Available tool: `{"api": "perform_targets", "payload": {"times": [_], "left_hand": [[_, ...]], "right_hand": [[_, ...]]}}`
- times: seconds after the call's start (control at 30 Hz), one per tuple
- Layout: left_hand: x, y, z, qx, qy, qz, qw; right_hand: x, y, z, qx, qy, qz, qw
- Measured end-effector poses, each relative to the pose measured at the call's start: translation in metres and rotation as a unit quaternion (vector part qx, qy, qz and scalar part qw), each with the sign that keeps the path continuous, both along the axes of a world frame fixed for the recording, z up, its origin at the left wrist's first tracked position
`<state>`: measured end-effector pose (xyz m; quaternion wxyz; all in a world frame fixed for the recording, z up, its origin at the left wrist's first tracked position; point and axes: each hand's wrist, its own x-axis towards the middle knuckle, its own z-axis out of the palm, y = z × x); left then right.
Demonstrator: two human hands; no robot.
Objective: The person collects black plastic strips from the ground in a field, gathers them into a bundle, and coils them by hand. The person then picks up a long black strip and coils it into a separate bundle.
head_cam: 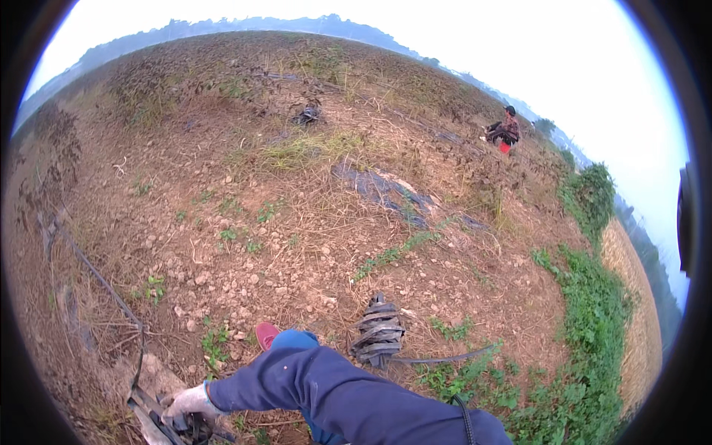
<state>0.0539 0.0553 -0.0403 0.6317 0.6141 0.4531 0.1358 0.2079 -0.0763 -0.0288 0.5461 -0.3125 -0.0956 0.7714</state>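
Note:
My right hand (189,403), in a pale work glove below a dark blue sleeve, reaches across to the lower left and grips a bundle of flat black plastic strip (181,424). A second pale glove, my left hand (153,429), shows partly at the bundle's lower left side and holds it; the rest is cut off. From the bundle a dark strip (105,283) runs up along the ground to the far left. Beyond my forearm lies a wound bundle of grey-black flat strip (379,332), its loose tail stretching right.
Dry soil with clods, straw and weeds surrounds me. Torn black plastic film (384,192) lies ahead, with another dark bundle (307,114) farther off. A person (505,129) sits low at the right. Green bushes (598,311) line the right edge. My red shoe (267,335) shows below.

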Motion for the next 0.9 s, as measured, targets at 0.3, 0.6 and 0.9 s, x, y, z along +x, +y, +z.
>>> {"api": "perform_targets", "payload": {"times": [0.3,0.6,0.9], "left_hand": [[0.004,0.0,-0.001,-0.051,-0.066,0.03,0.996],[0.015,-0.003,0.026,0.348,-0.018,-0.051,0.936],[-0.002,0.021,0.033,0.164,-0.019,-0.157,0.974]], "right_hand": [[0.001,0.022,-0.023,0.052,-0.198,-0.073,0.976],[0.003,-0.001,0.01,0.052,-0.233,-0.082,0.968],[-0.01,-0.028,0.053,0.122,-0.505,-0.087,0.85]]}}
